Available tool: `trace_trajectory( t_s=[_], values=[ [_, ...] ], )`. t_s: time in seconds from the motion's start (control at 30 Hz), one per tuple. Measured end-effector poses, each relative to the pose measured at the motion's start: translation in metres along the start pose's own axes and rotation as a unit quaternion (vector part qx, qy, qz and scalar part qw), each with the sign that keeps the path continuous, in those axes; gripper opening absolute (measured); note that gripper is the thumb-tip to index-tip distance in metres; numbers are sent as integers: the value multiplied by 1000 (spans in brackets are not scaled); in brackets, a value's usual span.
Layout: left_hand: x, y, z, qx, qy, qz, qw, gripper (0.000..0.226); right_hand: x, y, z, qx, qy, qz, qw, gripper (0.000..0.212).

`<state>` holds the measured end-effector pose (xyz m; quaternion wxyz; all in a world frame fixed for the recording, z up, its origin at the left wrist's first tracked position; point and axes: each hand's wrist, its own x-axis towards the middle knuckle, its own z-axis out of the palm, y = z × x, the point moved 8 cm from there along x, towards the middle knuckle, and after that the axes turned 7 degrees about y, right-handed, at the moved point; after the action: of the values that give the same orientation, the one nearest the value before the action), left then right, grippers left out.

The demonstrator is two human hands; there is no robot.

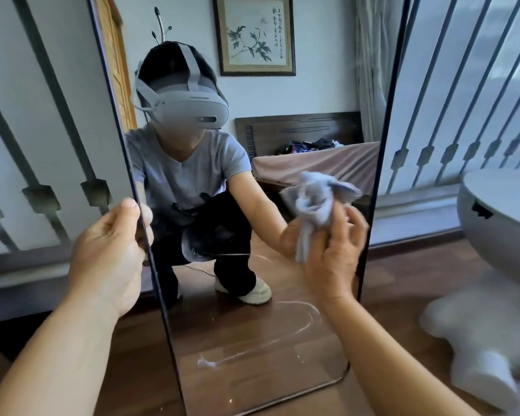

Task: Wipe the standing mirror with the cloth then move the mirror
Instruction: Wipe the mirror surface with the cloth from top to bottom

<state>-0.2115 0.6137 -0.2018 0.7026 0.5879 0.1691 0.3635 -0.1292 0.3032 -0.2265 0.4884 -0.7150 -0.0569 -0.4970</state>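
I am counting one standing mirror [252, 340], one grey cloth [312, 202], two hands, my left hand [108, 247] and my right hand [336, 253], one white table [499, 223] sitting at the right, one framed painting [254, 34] showing in the reflection, one bed [315, 166] showing there too

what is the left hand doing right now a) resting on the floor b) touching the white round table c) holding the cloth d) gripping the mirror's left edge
d: the left hand has its thumb and fingers wrapped around the dark left edge of the standing mirror, while the grey cloth is bunched in the right hand against the glass.
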Motion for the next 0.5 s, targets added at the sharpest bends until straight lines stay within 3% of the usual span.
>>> trace_trajectory(
  t_s=[0.1,0.2,0.33,0.5],
  values=[
    [-1,1,-1,-2,4,9,1000,51,15,36,-19,-25,82,97,992,46],
    [0,1,-3,2,10,11,1000,51,7,30,-14,-26,69,91,993,44],
    [-4,2,0,-1,11,13,1000,46,-34,-26,14,8,-56,-19,998,39],
    [-4,2,-2,-4,8,1,1000,35,-87,-96,48,-6,-162,-236,958,45]
  ],
)
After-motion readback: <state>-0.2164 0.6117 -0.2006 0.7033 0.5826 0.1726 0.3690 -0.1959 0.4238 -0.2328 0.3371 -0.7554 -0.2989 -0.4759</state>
